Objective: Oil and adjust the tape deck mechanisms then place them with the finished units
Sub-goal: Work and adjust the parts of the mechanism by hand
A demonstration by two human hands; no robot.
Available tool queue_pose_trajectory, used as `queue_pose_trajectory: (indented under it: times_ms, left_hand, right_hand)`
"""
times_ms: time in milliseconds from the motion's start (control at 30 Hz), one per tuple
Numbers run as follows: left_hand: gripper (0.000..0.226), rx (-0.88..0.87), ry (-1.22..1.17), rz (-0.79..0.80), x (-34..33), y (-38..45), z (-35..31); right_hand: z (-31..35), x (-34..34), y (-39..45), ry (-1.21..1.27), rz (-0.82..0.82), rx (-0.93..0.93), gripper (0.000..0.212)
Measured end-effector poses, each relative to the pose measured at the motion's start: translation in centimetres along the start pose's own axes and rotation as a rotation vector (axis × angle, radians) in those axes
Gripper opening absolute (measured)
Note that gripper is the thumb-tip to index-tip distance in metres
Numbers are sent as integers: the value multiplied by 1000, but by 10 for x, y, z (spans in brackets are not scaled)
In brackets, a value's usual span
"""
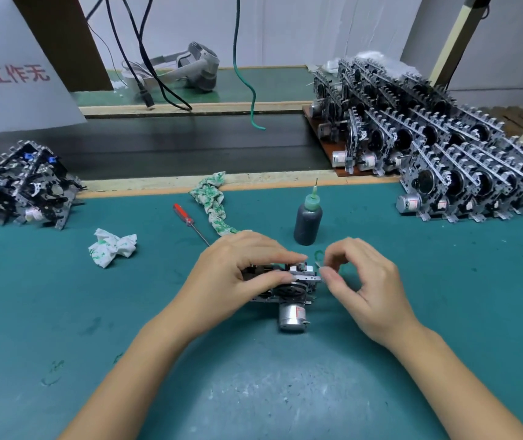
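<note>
- Head view: left hand [238, 274] clamps tape deck mechanism [288, 289] on green tabletop [254, 392].
- Right hand [361, 281] pinches a small part at its edge; fingers otherwise loose.
- Advice: keep unit pinned, adjust gently.

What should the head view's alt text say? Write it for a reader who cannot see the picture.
Two bare hands work on a tape deck mechanism on a green mat: the left hand steadies it, the right hand pinches at its edge. Behind stand an oil bottle and a red screwdriver; rows of mechanisms line the right.
</note>
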State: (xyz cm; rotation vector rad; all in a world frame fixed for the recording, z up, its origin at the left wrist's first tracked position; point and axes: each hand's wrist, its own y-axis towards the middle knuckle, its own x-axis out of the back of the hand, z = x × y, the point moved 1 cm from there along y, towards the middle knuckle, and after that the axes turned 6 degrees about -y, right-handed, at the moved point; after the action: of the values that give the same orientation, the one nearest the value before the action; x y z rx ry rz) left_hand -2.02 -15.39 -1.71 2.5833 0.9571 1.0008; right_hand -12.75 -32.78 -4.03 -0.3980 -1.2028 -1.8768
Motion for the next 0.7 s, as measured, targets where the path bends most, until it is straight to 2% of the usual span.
queue_pose_trajectory:
  times_ms: [67,200,333,533,700]
  left_hand:
    - [27,15,3,-27,6,-3,2]
    - [16,49,58,-105,22,-13,9]
    - [12,95,98,-160,28,-24,11]
    - [14,99,40,-229,22,-23,0]
    - [11,-48,57,-255,12,-8,-22]
  right_hand:
    - [12,4,10,-98,54,111,30]
    - [37,10,37,-382,240,316,36]
    - [44,5,52,-512,447,420,34]
    - [43,5,55,-372,491,387,33]
    - [33,32,36,-117,363,212,35]
